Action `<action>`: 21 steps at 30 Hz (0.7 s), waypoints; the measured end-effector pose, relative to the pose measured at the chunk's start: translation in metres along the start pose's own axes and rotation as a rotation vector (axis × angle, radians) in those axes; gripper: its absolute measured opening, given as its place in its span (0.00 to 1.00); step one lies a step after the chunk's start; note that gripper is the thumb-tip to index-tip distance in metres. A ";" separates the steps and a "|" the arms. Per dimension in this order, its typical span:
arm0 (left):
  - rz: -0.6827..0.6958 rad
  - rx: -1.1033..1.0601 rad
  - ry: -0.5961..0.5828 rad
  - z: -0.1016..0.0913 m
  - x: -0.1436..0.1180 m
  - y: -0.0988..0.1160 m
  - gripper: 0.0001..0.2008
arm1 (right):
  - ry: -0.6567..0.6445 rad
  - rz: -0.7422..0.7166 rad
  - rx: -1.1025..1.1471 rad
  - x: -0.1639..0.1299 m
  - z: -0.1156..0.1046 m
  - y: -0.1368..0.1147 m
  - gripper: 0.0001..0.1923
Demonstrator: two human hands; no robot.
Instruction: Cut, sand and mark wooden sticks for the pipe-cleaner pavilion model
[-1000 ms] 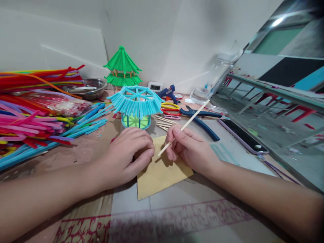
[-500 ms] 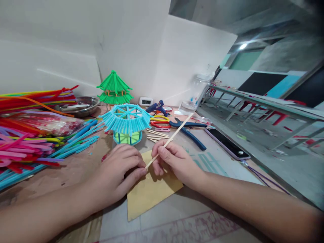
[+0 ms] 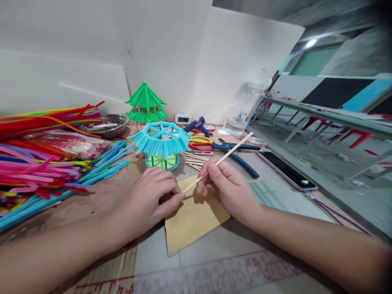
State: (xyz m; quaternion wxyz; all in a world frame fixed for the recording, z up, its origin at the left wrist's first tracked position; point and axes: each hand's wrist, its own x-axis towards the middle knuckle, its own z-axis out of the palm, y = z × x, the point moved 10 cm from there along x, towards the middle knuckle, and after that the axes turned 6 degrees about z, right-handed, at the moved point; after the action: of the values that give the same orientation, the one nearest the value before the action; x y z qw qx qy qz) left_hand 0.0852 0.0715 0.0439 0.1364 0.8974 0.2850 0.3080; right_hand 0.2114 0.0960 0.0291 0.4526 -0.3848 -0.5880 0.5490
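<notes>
My right hand (image 3: 225, 185) grips a thin wooden stick (image 3: 232, 149) that slants up to the right; its lower tip touches a tan sheet of sandpaper (image 3: 196, 220) lying on the table. My left hand (image 3: 153, 196) rests on the left edge of that sheet, fingers curled and pressing it down, thumb close to the stick's tip. Just beyond both hands stands a small pavilion model with a light-blue pipe-cleaner roof (image 3: 161, 141) on a green base.
A big heap of coloured pipe cleaners (image 3: 39, 151) fills the left. Behind stand a green pavilion model (image 3: 146, 102), a metal bowl (image 3: 108, 122), a glue gun (image 3: 197, 125), scissors (image 3: 200, 143), blue pliers (image 3: 237, 153), loose sticks (image 3: 194, 159) and a phone (image 3: 286, 169).
The camera has shifted. My right hand keeps sliding the stick's tip back and forth over the sandpaper; my left hand stays pressed on the sheet.
</notes>
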 end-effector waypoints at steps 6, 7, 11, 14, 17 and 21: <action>-0.069 0.108 -0.087 0.011 -0.006 -0.005 0.16 | 0.070 -0.085 -0.381 0.008 -0.011 -0.007 0.18; -0.080 0.125 -0.124 0.015 -0.007 -0.006 0.19 | 0.055 -0.121 -0.479 0.008 -0.008 -0.010 0.17; -0.100 0.143 -0.219 0.023 -0.009 -0.009 0.21 | -0.156 -0.281 -0.788 0.003 0.018 -0.018 0.14; -0.102 0.150 -0.223 0.024 -0.008 -0.011 0.21 | -0.129 -0.319 -0.922 0.003 0.016 -0.021 0.12; -0.107 0.146 -0.225 0.025 -0.008 -0.012 0.21 | -0.122 -0.317 -0.928 0.000 0.016 -0.023 0.11; -0.105 0.137 -0.232 0.026 -0.009 -0.012 0.21 | -0.217 -0.357 -0.948 -0.007 0.027 -0.022 0.11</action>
State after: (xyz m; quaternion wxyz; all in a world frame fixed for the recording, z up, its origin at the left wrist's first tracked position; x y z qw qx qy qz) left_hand 0.0905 0.0742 0.0147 0.1230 0.9181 0.3340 0.1744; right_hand 0.1887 0.0792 0.0507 0.2515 -0.3821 -0.8723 0.1730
